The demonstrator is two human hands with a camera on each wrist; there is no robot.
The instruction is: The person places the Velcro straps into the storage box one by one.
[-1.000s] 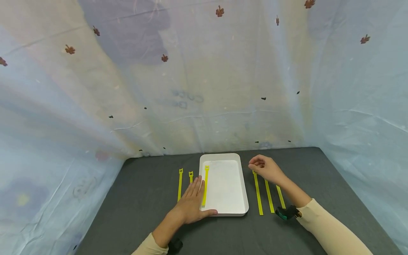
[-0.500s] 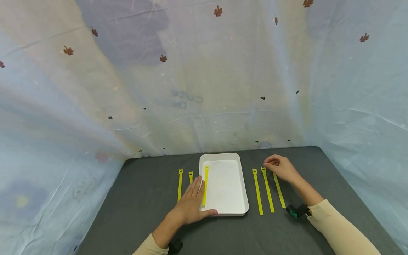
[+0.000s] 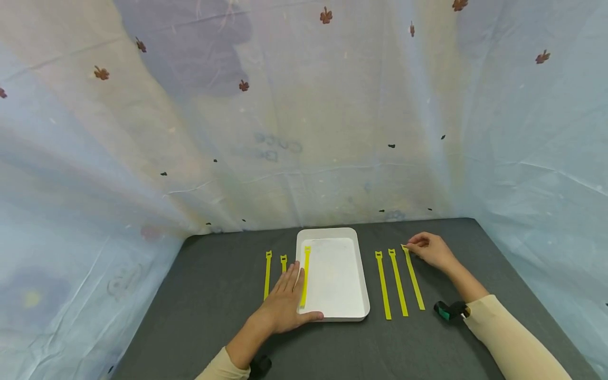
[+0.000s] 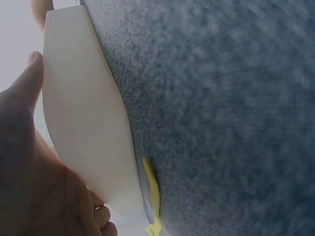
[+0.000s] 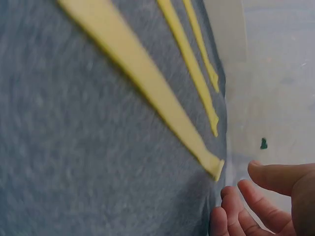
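My left hand (image 3: 282, 303) lies with straight fingers over the left side of a white tray (image 3: 337, 279), its thumb along the front rim. Inside the tray, beside those fingers, is one yellow cable strap (image 3: 306, 272). Three more straps lie in a row to the right of the tray. At the head of the outermost strap (image 3: 414, 279) hovers my right hand (image 3: 432, 250), fingers loosely bent. In the right wrist view, a gap shows between this strap (image 5: 152, 93) and the right fingertips (image 5: 255, 169); nothing is held.
Left of the tray lie two yellow straps, one in full view (image 3: 268, 274) and one (image 3: 284, 262) partly hidden by the left hand. A dark grey cloth (image 3: 370, 348) covers the table. A pale patterned curtain (image 3: 304, 132) hangs behind and on both sides.
My right hand has moved rightward along the heads of the right-hand straps, from the innermost to the outermost. My left hand and the tray have stayed in place.
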